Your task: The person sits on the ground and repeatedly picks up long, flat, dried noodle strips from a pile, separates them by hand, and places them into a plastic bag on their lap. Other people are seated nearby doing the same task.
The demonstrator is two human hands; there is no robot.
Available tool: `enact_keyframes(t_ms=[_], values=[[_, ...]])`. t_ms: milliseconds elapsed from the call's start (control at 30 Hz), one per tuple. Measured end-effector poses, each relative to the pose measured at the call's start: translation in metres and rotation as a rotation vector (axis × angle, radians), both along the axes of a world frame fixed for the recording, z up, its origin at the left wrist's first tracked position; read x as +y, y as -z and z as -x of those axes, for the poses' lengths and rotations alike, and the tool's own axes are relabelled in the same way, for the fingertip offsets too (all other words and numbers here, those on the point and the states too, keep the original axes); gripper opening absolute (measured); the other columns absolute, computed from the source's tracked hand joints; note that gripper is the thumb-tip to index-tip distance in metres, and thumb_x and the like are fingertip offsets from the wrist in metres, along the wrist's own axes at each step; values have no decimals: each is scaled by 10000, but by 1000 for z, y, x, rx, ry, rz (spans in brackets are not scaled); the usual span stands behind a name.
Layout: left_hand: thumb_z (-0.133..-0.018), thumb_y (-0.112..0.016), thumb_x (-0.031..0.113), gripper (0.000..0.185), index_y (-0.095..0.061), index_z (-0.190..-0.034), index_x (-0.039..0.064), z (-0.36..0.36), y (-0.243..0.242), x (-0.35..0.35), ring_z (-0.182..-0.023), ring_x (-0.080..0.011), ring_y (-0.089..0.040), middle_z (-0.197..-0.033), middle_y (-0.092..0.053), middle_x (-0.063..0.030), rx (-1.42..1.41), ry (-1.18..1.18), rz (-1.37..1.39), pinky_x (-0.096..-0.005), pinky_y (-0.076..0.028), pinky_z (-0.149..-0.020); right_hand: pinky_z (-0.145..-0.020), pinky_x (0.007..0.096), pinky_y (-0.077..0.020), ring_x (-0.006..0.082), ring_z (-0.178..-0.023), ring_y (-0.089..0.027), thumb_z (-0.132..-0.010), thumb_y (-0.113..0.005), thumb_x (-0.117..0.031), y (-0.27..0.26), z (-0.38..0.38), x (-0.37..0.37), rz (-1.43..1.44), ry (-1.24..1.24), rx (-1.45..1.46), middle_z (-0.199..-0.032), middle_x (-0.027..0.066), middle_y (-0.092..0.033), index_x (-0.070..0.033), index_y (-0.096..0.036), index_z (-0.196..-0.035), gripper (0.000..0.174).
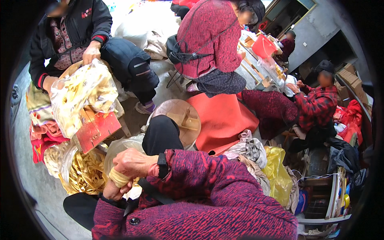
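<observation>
Both hands meet before me at the lower left of the view. My right hand (pixel 130 163), above, is closed with its fingers curled over a pale yellow strip wound in a thick band (pixel 119 177). Just below, my left hand (pixel 115 190) grips the lower side of the same band, thumb near it. The strip's material cannot be told. Behind the hands lies a translucent plastic bag (pixel 121 147). To the left, another clear bag (pixel 67 162) holds a tangled heap of yellow-brown strips (pixel 87 172).
A person (pixel 75 36) opposite handles a bag of pale strips (pixel 87 93) by a red board (pixel 97 130). Ahead stands a round stool (pixel 162 108) with wooden pieces. Red sheeting (pixel 222 120), cloths (pixel 250 150) and a yellow bag (pixel 276 174) lie to the right. Several people sit nearby.
</observation>
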State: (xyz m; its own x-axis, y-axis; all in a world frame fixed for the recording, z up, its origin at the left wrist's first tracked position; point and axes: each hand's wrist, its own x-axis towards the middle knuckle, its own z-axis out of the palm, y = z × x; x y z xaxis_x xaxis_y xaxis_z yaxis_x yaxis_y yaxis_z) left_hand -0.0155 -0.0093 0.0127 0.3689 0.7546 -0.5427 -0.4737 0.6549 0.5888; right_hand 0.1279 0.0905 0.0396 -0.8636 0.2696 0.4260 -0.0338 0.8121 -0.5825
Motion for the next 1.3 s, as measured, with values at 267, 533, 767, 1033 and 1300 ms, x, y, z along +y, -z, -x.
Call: enact_keyframes(t_ms=[267, 533, 767, 1033, 1300], values=[[-930, -417, 186, 232, -579, -933, 19, -6, 26, 15, -465, -43, -451, -657, -561, -20, 441, -657, -460, -146, -335, -412, -585, 387, -457, 316, -674, -587, -700, -593, -183, 21, 14, -10, 114, 578, -99, -719, 131, -584, -70, -602, -677, 115], [-907, -484, 195, 228, -569, -895, -16, 3, 17, 10, -529, -95, -503, -670, -566, -35, 744, -332, -522, -225, -402, -511, -525, 409, -454, 344, -589, -589, -653, -599, -200, 39, 18, -7, 229, 501, -263, -597, 189, -567, -37, -614, -588, 176], [-855, -465, 70, 219, -459, -1064, 7, -5, 38, 11, -729, -99, -496, -862, -524, -56, 1057, -439, -609, -234, -419, -628, -492, 385, -459, 283, -563, -590, -658, -597, -178, 65, 29, -18, -94, 562, -90, -595, 105, -576, -79, -583, -635, 103], [-893, -432, 70, 171, -484, -1051, 32, 19, 32, 15, -672, -107, -546, -765, -566, -56, 495, -667, -534, -221, -462, -619, -484, 398, -440, 307, -585, -595, -653, -569, -118, 56, 24, -36, 108, 382, -189, -596, 125, -580, -30, -572, -697, 98], [-879, -458, 39, 208, -476, -1083, 4, 2, 43, 16, -837, -100, -518, -963, -544, -49, 606, -838, -536, -219, -440, -699, -422, 218, -430, 86, -560, -561, -793, -603, -113, 33, 23, -38, 1246, 331, 125, -670, 47, -586, 13, -580, -836, 135]])
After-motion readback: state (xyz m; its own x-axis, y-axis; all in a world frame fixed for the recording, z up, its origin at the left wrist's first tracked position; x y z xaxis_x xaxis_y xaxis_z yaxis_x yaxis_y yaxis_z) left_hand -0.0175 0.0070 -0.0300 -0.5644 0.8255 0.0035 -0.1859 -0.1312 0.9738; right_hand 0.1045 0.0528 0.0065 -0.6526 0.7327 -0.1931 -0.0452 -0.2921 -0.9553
